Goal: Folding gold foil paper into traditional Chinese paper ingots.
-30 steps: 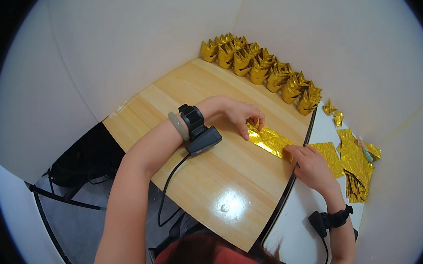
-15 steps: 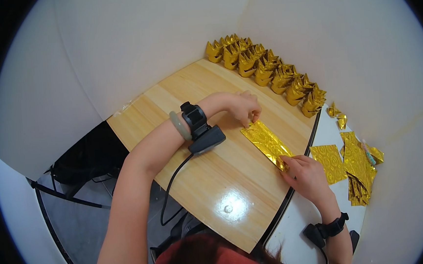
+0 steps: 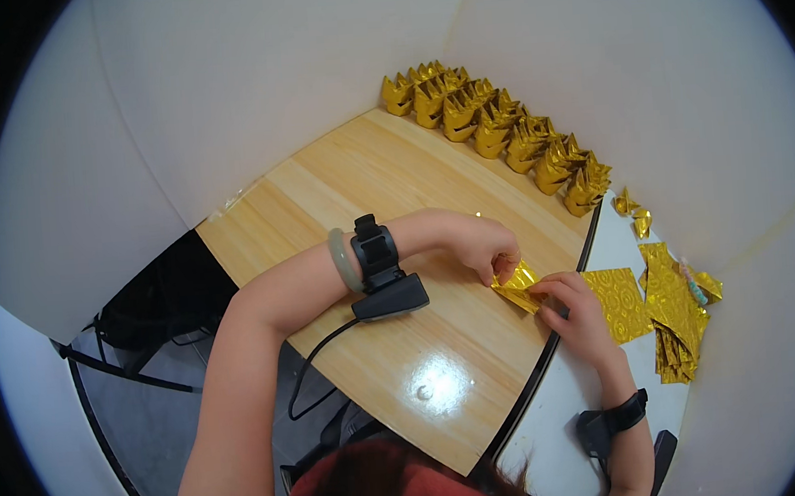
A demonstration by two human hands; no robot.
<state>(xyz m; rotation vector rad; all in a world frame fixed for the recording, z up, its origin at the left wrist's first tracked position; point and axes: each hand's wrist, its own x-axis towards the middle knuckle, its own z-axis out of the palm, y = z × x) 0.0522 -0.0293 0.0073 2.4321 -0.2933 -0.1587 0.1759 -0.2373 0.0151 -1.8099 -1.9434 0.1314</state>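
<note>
A gold foil sheet (image 3: 517, 294) was pinched by the fingertips of the left hand (image 3: 482, 242) and the right hand (image 3: 575, 315), near the tabletop's (image 3: 320, 193) right edge; spiky gold pieces (image 3: 493, 135) were lined along its far edge.

Tons of room over the wood tabletop (image 3: 337, 174), upper-left of centre and lower centre. Left forearm (image 3: 304, 296) and left hand (image 3: 485, 244) wall off mid-frame; folded gold-foil shapes (image 3: 492, 137) block upper right tbh.

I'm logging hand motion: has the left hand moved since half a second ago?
Yes: the left hand has moved right and down the picture, closer to the right edge of the wooden table.
</note>
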